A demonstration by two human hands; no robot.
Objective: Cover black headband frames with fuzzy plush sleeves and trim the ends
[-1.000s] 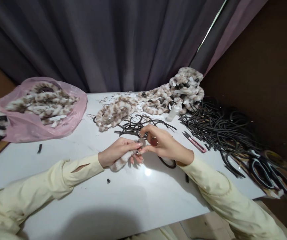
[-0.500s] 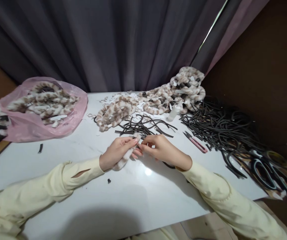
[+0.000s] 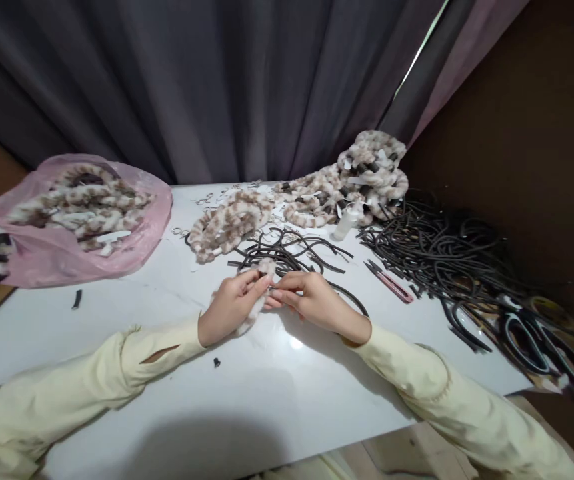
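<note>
A short length of fluffy white-and-brown plush tube [image 3: 251,320] is wrapped in my left hand [image 3: 229,303], one furry end showing above the thumb. At the tube's side, close to my left fingertips, the thumb and forefinger of my right hand [image 3: 314,300] are pinched together. Whatever lies between them is too small and covered to name. A black cord [image 3: 351,295] curves out on the table behind my right hand. Just beyond both hands, a loose bunch of black cords [image 3: 279,252] lies on the white table.
A pink plastic bag [image 3: 91,267] of plush loops stands left. Plush loops [image 3: 231,223] and a taller heap [image 3: 374,167] lie at the back, beside a small translucent bottle [image 3: 347,223]. Pink-handled snips [image 3: 391,283], piled black cords [image 3: 431,253] and large scissors [image 3: 527,343] are right.
My right hand has come in from above the plush piece, its fingers closing to a pinch at the tube. Both hands have shifted slightly left, and more of the black cord shows.
</note>
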